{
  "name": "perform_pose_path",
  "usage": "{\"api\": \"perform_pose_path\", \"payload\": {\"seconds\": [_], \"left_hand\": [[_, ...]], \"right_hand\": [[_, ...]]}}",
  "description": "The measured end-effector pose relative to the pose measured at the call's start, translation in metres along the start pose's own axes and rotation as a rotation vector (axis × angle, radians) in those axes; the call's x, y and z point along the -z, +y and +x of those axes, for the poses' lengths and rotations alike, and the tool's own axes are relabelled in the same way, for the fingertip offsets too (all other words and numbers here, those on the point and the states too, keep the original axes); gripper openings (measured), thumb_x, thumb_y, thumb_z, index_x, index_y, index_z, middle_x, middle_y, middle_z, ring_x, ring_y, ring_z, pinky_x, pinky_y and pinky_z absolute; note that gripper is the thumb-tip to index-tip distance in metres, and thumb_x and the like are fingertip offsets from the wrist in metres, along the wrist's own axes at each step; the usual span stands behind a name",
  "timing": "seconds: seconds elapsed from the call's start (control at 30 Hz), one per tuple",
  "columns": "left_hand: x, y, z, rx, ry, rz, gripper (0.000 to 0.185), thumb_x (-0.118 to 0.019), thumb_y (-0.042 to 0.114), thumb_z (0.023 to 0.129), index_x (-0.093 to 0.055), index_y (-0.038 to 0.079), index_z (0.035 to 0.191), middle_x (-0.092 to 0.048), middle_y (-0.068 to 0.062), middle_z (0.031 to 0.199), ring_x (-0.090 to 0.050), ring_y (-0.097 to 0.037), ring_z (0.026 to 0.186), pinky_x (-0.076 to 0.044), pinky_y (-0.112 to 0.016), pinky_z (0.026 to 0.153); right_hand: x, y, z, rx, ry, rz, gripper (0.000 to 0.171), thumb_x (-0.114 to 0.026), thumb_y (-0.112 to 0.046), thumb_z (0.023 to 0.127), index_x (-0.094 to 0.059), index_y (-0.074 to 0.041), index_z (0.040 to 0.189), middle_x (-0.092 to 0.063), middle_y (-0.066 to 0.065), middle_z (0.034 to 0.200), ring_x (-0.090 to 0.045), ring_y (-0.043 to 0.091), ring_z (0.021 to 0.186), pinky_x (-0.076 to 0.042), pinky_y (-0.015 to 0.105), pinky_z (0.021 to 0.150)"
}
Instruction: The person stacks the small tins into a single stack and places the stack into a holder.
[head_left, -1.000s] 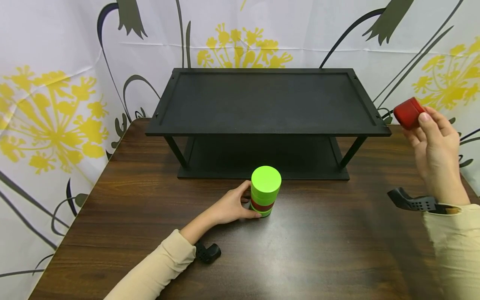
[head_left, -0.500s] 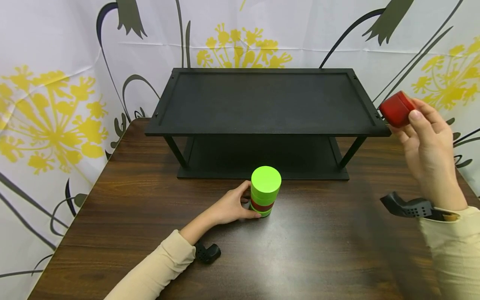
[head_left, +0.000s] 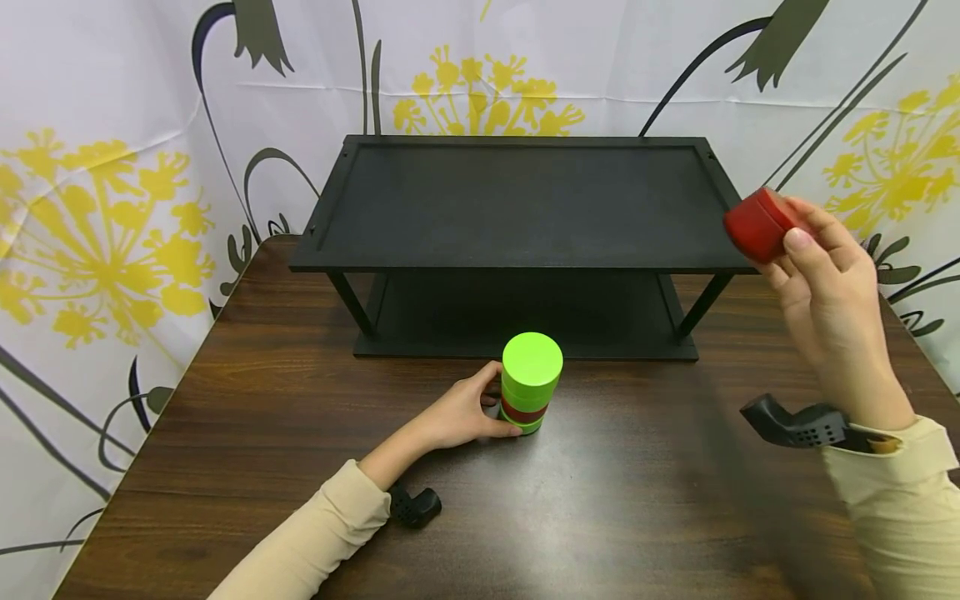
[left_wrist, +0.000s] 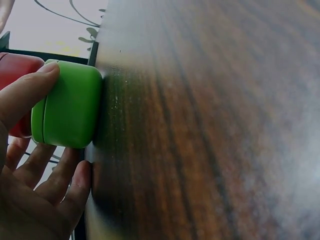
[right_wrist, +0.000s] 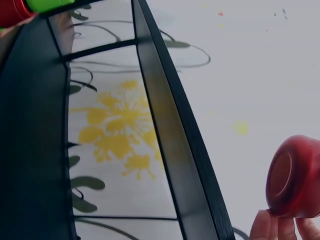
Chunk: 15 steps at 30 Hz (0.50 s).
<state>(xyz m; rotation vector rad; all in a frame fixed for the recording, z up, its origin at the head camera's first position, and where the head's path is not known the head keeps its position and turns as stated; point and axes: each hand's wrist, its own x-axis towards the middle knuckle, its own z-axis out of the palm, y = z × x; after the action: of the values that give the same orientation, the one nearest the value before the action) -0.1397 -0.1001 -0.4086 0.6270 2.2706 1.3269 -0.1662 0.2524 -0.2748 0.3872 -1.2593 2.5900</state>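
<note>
At the right edge of the head view, the right hand (head_left: 828,292) is raised above the tabletop (head_left: 637,500) with a small red jar (head_left: 757,225) pinched between fingertips and thumb. The jar sits tilted on its side, just off the right end of the black shelf (head_left: 525,200), level with the shelf's upper board. In the right wrist view the red jar (right_wrist: 294,177) shows at lower right, with only the fingertips (right_wrist: 280,226) touching its lower edge; the grip is a light fingertip pinch, not a full wrap.

In the lower middle of the head view, the left hand (head_left: 457,414) rests on the tabletop with its grip closed round the base of a stack of jars (head_left: 531,383), green on top, a red band below, green at the bottom. The left wrist view shows the thumb (left_wrist: 25,95) lying over the bottom green jar (left_wrist: 67,111) and the fingers curled beneath it.

The red jar looks like a small, stiff plastic piece with a smooth, rounded wall, probably light and not fragile. A smooth, curved surface of that kind is likely to slip in a pinch at the rim, so the surer hold would be across the middle of its side wall with thumb opposite the fingers. The stack looks tall for its width and may tip if nudged high up; holding it low, as the left hand does, seems the steady place.
</note>
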Motion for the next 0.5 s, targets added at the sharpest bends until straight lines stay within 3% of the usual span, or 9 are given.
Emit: {"api": "perform_pose_path", "payload": {"seconds": [0.23, 0.5], "left_hand": [[0.000, 0.001, 0.000, 0.010, -0.003, 0.001, 0.067, -0.078, 0.017, 0.080, -0.039, 0.011, 0.135, -0.055, -0.010, 0.131, -0.054, -0.027, 0.125, -0.048, -0.043, 0.104], [0.000, 0.002, -0.001, 0.016, -0.003, 0.001, 0.066, -0.078, 0.017, 0.080, -0.039, 0.010, 0.134, -0.055, -0.011, 0.131, -0.054, -0.027, 0.124, -0.048, -0.042, 0.104]], "right_hand": [[-0.018, 0.010, -0.009, -0.029, -0.054, -0.114, 0.032, -0.054, 0.005, 0.092, -0.054, 0.004, 0.124, -0.053, 0.015, 0.123, -0.056, 0.023, 0.108, -0.055, 0.023, 0.082], [-0.034, 0.018, -0.020, -0.141, -0.106, -0.312, 0.036, -0.052, -0.002, 0.095, -0.052, -0.006, 0.130, -0.051, 0.008, 0.126, -0.049, 0.021, 0.113, -0.054, 0.019, 0.087]]}}
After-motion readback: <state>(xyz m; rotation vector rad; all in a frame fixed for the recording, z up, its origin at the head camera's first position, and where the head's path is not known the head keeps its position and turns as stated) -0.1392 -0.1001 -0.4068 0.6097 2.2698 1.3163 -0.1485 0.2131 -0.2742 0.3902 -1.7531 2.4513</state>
